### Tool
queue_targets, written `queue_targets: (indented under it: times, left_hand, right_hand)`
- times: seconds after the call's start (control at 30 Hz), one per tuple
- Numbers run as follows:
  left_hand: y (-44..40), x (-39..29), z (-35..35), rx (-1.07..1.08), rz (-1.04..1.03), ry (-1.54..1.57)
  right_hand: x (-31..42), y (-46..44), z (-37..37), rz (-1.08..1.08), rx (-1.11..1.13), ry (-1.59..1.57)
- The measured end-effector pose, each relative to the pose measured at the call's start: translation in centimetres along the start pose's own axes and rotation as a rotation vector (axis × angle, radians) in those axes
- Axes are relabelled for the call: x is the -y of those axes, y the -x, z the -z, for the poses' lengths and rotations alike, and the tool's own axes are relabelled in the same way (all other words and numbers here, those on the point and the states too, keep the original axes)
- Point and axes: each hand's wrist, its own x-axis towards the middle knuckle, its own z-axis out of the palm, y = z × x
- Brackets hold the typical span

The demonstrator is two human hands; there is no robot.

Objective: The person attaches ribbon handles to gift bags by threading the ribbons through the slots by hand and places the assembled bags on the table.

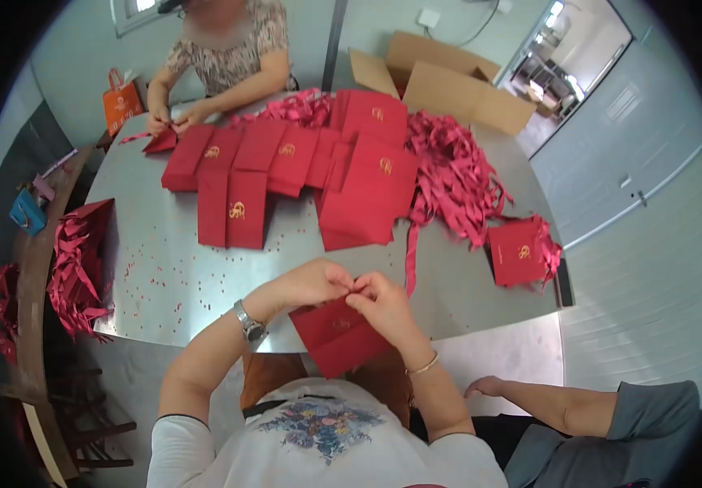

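A red paper bag [336,335] with a faint gold emblem lies tilted at the table's near edge, in front of my body. My left hand [316,282] is closed, thumb and fingertips pinched at the bag's upper edge. Right beside it, my right hand [382,304] is closed too, pinching the same edge with its fingertips touching the left ones. Whatever small piece may be between the fingertips is too small to make out. Just beyond my right hand, a loose red ribbon [411,260] hangs down from a large heap of red ribbons [452,175].
Stacks of red bags [367,191] cover the table's middle. A finished-looking bag [517,254] with ribbons lies at right, and ribboned bags [78,268] at left. Across the table, a person [233,61] handles red material; another person's arm [558,407] is at lower right. A cardboard box [465,93] stands behind.
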Motion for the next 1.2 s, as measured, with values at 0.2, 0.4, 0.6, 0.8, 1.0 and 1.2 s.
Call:
queue_targets:
  times: [0.2,0.4,0.6,0.8,1.0,1.2]
  left_hand:
    - [-0.8,1.0,-0.7,-0.232,-0.414,-0.540]
    - [0.3,3.2,1.3,-0.636,-0.218,-0.545]
    - [2.1,2.2,0.5,-0.677,-0.152,-0.176]
    - [5.0,3.8,-1.9,-0.455,-0.185,-0.513]
    - [4.1,3.9,-2.1,-0.471,-0.099,-0.389]
    - [3.6,3.6,-0.6,-0.582,-0.080,-0.267]
  right_hand:
    - [0.9,0.1,0.2,-0.003,0.018,0.117]
    - [-0.9,1.1,0.7,0.019,-0.054,0.261]
    - [-2.2,1.0,0.4,-0.017,-0.023,0.192]
    - [-2.3,1.1,0.4,-0.048,-0.048,0.187]
    - [-2.4,1.4,0.4,-0.019,-0.081,0.135]
    - [-1.7,2.9,3.3,0.101,-0.160,0.340]
